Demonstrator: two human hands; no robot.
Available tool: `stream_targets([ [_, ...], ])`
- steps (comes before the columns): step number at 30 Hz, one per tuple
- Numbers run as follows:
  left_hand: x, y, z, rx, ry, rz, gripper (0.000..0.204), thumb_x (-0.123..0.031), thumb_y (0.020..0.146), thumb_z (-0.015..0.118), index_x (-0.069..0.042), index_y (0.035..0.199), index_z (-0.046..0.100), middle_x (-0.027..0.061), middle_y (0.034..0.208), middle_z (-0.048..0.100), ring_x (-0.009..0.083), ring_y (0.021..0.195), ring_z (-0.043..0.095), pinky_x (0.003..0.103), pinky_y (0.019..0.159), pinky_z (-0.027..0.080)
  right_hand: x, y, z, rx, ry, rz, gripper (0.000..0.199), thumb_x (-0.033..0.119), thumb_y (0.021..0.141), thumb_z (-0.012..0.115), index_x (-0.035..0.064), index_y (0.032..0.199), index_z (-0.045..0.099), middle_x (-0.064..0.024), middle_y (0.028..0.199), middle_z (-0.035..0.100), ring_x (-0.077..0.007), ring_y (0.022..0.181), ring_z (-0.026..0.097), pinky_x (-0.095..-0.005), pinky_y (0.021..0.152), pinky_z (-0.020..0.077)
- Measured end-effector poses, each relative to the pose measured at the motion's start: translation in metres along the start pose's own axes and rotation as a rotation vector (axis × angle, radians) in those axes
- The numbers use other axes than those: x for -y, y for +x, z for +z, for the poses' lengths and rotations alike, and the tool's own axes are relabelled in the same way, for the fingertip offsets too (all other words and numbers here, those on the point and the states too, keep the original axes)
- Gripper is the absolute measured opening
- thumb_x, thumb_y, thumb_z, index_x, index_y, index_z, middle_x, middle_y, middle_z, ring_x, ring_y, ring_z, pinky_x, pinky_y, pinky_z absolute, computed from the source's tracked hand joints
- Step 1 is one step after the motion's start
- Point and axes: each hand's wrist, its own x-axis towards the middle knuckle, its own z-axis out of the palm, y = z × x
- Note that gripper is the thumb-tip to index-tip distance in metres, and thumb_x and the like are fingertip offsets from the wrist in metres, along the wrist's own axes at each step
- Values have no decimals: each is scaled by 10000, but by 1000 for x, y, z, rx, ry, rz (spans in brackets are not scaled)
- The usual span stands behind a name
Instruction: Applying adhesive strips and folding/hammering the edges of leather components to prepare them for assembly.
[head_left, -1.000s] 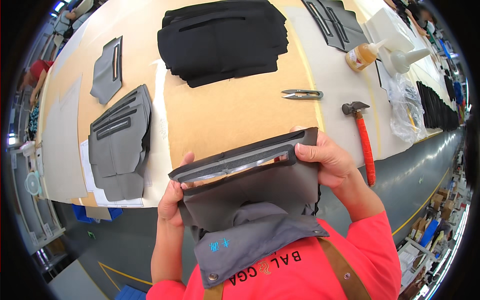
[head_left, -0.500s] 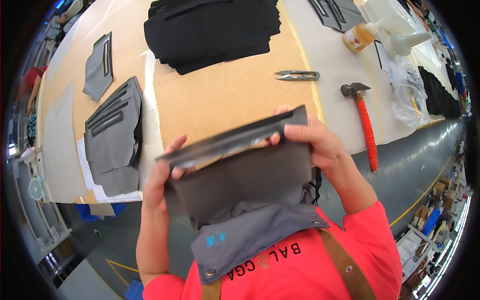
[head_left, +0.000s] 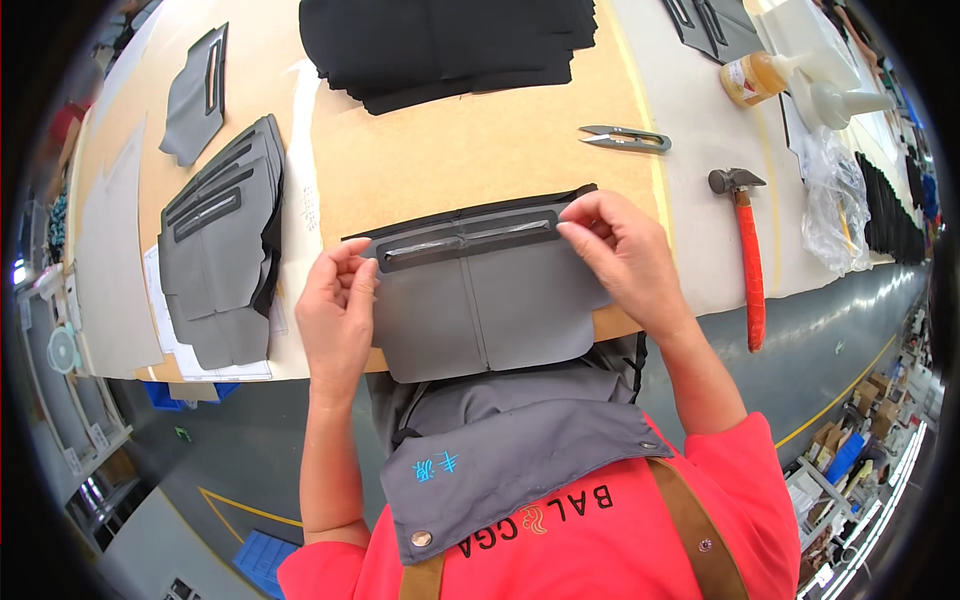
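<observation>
The person holds a grey fabric panel with a dark slotted frame strip along its top edge point(head_left: 480, 300) flat against the near edge of the tan cardboard sheet point(head_left: 470, 150) that covers the middle of the workbench. Half a second ago the same panel was tilted up off the bench toward the camera, its strip edge raised; now it lies spread out, the strip running across the board and the rounded lower end hanging just past the bench edge above the person's grey apron.

The left hand point(head_left: 338, 310) pinches the left end of the strip, thumb and fingertips closed on it. The right hand point(head_left: 625, 255) presses the right end, fingers curled down and closed over the strip's corner, thumb beneath or beside it; the exact thumb contact cannot be seen.

To the left of the panel lies a stack of grey cut fabric pieces with slots point(head_left: 220, 250), and farther back a single grey piece point(head_left: 195, 95). A pile of black fabric panels point(head_left: 450, 45) sits at the far side of the cardboard. To the right, well apart from the hands, are metal thread snips point(head_left: 625, 138), a hammer with a red handle point(head_left: 745, 255), a bottle of amber glue point(head_left: 760, 78) and a crumpled clear plastic bag point(head_left: 835, 205).
</observation>
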Motion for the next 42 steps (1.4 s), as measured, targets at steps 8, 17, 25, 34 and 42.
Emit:
stream_targets([
  [8, 8, 2, 4, -1, 52, -52, 126, -79, 1025, 680, -16, 1134, 694, 0, 965, 698, 59, 810, 651, 209, 694, 539, 3, 5, 17, 22, -252, -36, 159, 130, 930, 756, 14, 970, 653, -77, 855, 638, -161, 675, 601, -305, 656, 520],
  [17, -14, 4, 12, -41, 360, 113, 173, -109, 887, 812, 7, 946, 698, 58, 861, 661, 102, 668, 622, 246, 597, 533, 5, 6, 17, 18, -248, 39, 165, 139, 933, 756, 20, 933, 642, -41, 779, 586, -116, 643, 528, -277, 617, 476],
  [25, -12, 6, 8, -8, 405, 90, 82, -65, 919, 740, 4, 901, 700, 65, 870, 674, 124, 661, 639, 284, 625, 537, 6, 5, 18, 26, -237, 10, 149, 102, 934, 745, 11, 933, 627, -56, 829, 598, -129, 661, 553, -286, 621, 489],
  [34, -16, 11, -2, 65, 381, -1, 116, -98, 942, 734, 16, 956, 716, 38, 811, 686, 94, 684, 627, 262, 665, 537, 4, 4, 18, 9, -238, -21, 153, 97, 932, 730, 3, 927, 609, -69, 841, 597, -148, 658, 555, -298, 624, 491],
  [42, -2, 18, -4, 75, 173, -184, 88, -67, 948, 753, -16, 975, 687, -33, 767, 640, 26, 657, 589, 189, 605, 518, 5, 4, 14, -18, -179, 1, 117, 81, 954, 711, 1, 930, 629, -58, 835, 604, -131, 679, 566, -285, 627, 484],
])
